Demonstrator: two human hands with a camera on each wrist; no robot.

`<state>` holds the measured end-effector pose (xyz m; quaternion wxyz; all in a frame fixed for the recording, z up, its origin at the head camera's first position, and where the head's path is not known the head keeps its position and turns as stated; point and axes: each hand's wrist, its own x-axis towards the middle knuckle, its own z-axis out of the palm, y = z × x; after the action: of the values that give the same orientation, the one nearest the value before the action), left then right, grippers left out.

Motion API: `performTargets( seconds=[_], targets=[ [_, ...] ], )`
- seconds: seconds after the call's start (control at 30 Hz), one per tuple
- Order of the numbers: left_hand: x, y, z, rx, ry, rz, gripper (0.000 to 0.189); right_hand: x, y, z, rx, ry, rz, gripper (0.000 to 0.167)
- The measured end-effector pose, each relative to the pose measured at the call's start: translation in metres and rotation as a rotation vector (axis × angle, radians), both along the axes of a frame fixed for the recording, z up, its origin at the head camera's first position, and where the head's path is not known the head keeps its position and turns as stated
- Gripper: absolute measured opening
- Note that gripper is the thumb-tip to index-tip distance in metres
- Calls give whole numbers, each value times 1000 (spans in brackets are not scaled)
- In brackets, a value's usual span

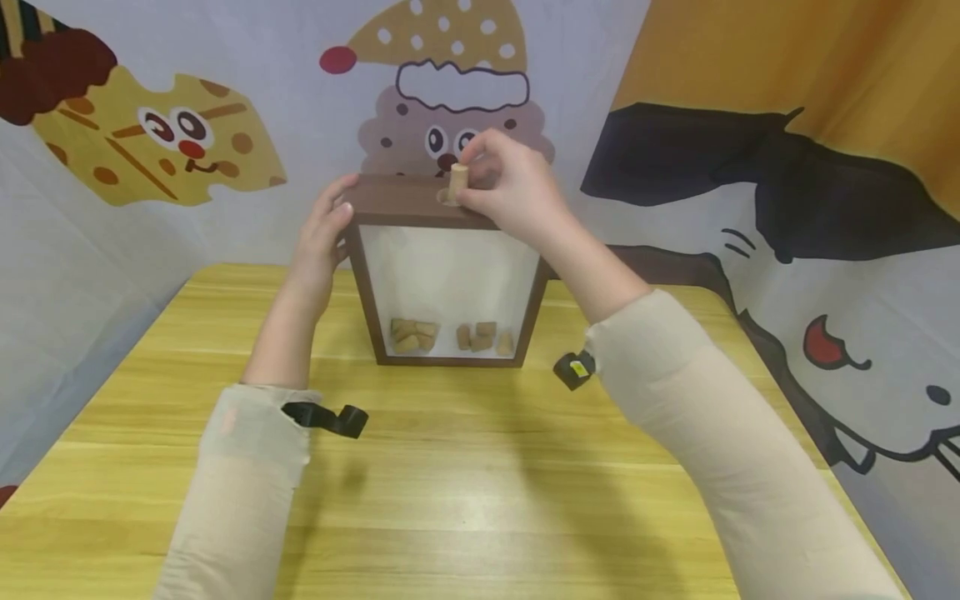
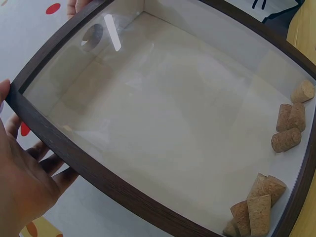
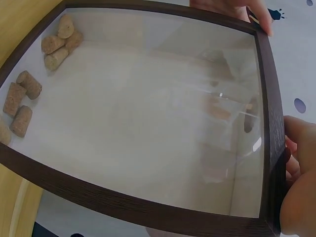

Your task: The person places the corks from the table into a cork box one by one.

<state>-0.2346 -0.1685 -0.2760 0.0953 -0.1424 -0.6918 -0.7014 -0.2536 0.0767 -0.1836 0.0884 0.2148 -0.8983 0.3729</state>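
Note:
A dark brown shadow box (image 1: pixel 452 361) with a clear front stands upright on the table. My right hand (image 1: pixel 513 187) pinches a light cork (image 1: pixel 458 179) between thumb and fingers, upright at the round hole (image 1: pixel 444 198) in the box's top. At the upper left corner, my left hand (image 1: pixel 315 242) grips the frame, its thumb near the front edge and other fingers along the side. Inside, loose corks (image 1: pixel 412 333) lie at the bottom left and more corks (image 1: pixel 480 336) at the bottom right. In the right wrist view the pinched cork is hidden.
The yellow wood-grain table (image 1: pixel 450 475) extends in front of the box. Behind it hangs a cloth backdrop (image 1: pixel 300 33) with cartoon prints. Small black wrist cameras (image 1: pixel 573 369) jut from both sleeves.

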Motion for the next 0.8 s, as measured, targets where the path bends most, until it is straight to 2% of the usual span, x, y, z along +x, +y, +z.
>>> performTargets(
  seconds=[0.2,0.33,0.47,0.63,0.8],
  targets=[
    [0,0,0,9,6,0,56,1,0,-1,45,34,-5,28],
    [1,0,0,14,5,-7,56,5,5,-4,-51,79,33,25],
    [0,0,0,16,3,-5,56,19,14,-11,-146,158,44,23],
    [-2,0,-1,21,3,-2,55,47,32,-31,-264,261,44,21],
    [-3,-1,-2,28,12,-3,55,68,54,-64,-336,356,93,20]
  ],
)
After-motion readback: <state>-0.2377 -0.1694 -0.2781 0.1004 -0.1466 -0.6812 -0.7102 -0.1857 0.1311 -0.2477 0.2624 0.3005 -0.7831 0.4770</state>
